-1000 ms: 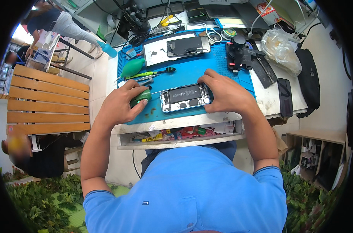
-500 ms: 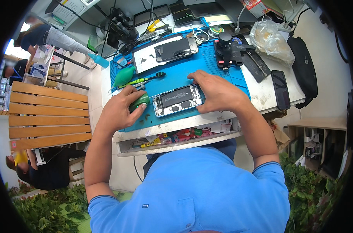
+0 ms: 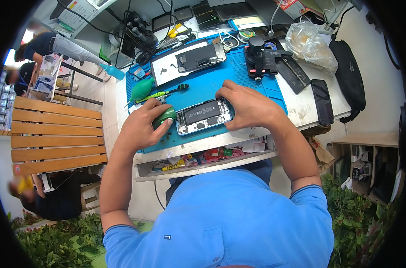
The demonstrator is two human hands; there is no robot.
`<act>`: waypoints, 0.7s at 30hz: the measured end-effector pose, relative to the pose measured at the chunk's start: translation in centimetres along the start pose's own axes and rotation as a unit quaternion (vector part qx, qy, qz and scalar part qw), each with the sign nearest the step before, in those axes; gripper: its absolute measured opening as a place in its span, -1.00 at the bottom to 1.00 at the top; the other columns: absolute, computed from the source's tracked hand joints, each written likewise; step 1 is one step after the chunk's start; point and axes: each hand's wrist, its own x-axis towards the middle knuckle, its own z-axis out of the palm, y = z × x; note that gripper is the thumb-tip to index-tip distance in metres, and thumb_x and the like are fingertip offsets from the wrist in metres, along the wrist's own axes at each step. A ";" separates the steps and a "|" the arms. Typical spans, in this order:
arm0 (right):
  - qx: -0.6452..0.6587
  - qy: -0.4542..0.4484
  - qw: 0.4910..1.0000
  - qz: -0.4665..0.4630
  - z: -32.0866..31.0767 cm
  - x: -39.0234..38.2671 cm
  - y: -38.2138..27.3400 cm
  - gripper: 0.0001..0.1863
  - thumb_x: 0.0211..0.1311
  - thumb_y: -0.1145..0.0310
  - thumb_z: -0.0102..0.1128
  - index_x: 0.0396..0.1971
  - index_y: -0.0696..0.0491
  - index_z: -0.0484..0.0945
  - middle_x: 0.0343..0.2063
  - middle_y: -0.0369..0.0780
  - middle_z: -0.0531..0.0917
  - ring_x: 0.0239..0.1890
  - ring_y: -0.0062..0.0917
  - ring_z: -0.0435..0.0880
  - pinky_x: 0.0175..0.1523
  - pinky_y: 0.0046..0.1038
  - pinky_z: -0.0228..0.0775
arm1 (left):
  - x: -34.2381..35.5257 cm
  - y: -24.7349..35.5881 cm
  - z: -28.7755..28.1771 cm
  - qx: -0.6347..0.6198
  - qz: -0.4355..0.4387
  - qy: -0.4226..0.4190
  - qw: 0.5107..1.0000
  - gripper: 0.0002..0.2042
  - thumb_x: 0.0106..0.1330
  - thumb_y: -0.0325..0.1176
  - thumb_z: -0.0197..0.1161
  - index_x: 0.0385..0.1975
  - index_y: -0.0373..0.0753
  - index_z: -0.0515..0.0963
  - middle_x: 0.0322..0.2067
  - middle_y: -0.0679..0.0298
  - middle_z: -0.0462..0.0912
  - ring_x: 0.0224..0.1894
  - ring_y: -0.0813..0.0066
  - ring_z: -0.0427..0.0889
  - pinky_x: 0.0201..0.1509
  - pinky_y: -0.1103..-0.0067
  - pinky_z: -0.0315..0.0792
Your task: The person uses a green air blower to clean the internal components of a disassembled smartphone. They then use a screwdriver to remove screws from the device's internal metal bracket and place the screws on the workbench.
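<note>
An opened phone (image 3: 204, 117) lies on the blue work mat (image 3: 198, 91), its black battery and inner parts showing. My right hand (image 3: 250, 107) grips its right end, fingers at the far corner and thumb at the near one. In my left hand (image 3: 145, 124) is a rounded green object (image 3: 165, 117), closed in by thumb and fingers at the phone's left edge. My fingers cover much of that object, so its kind is unclear. Just beyond my left hand lie a green air blower bulb (image 3: 142, 89) and a green-handled brush (image 3: 160, 94).
Farther back, a detached phone screen (image 3: 200, 58) rests on a white-topped tablet. A black clamp-like holder (image 3: 256, 58), a dark phone (image 3: 321, 102), a plastic bag (image 3: 310, 47) and a black case (image 3: 348, 76) stand to the right. A cluttered drawer (image 3: 207, 161) is pulled out below the tabletop.
My left hand has shifted slightly right with the green object, bringing it up against the phone's left edge. My right hand keeps its hold on the phone.
</note>
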 end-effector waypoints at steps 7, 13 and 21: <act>0.034 0.028 0.999 -0.011 0.3 -0.2 0.2 0.05 -0.06 0.31 0.66 0.50 0.27 0.39 0.34 0.15 0.64 0.35 0.06 0.70 0.47 -0.11 0.57 | 0.4 0.0 0.7 0.011 0.030 0.024 0.999 -0.58 0.49 -0.10 0.41 0.22 -0.17 0.81 0.01 0.10 0.74 -0.04 0.06 0.83 0.05 0.27 0.71; 0.040 0.027 0.999 -0.010 0.2 -0.3 0.2 0.11 -0.07 0.31 0.67 0.54 0.30 0.33 0.35 0.21 0.64 0.37 0.08 0.69 0.50 -0.12 0.55 | 1.1 0.6 0.6 0.006 0.035 0.009 0.999 -0.58 0.48 -0.15 0.43 0.22 -0.24 0.80 0.02 0.05 0.73 0.00 0.00 0.82 0.10 0.26 0.69; 0.042 0.028 0.999 -0.010 0.2 -0.3 0.2 0.11 -0.08 0.32 0.67 0.53 0.31 0.34 0.33 0.20 0.65 0.35 0.08 0.70 0.48 -0.11 0.56 | 2.1 1.2 0.6 0.015 0.043 0.008 0.999 -0.59 0.51 -0.11 0.41 0.21 -0.21 0.80 0.01 0.09 0.74 -0.05 -0.01 0.82 0.05 0.22 0.70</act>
